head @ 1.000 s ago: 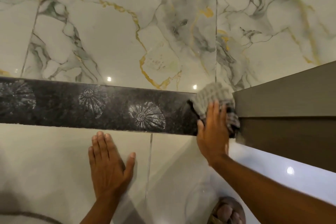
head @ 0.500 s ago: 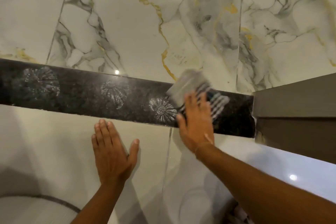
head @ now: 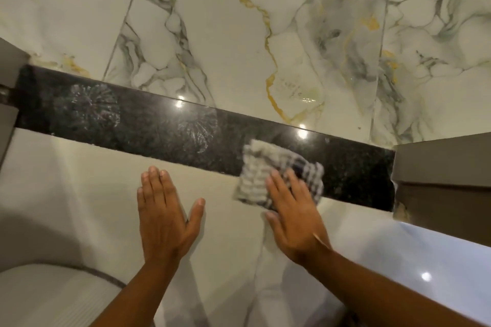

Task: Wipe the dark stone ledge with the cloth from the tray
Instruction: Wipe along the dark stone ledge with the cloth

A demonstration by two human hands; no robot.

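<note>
Pressing flat on the checked cloth point(head: 261, 174), the right hand point(head: 295, 216) pins it against the dark ledge point(head: 148, 127) with fingers spread and straight rather than curled around it; the palm and thumb sit lower, on the pale tile point(head: 93, 194) under the ledge. The cloth is bunched and blurred, lying right of the ledge's middle, its lower left corner hanging just past the front edge onto the tile.

The left hand point(head: 164, 220) is empty and laid open on that same pale tile, fingers together pointing up toward the ledge, thumb splayed out to the right, the fingertips stopping just short of the dark stone. The two hands are near each other but apart.

Two faint round sunburst marks show on the ledge left of the cloth, one near the left end and one closer to the cloth. Small ceiling lights glint along its back edge where it meets the marble wall point(head: 239, 34), white with grey and gold veins. A grey-brown cabinet point(head: 441, 164) butts against the ledge's right end, and another grey panel point(head: 10, 61) closes off the left end.
</note>
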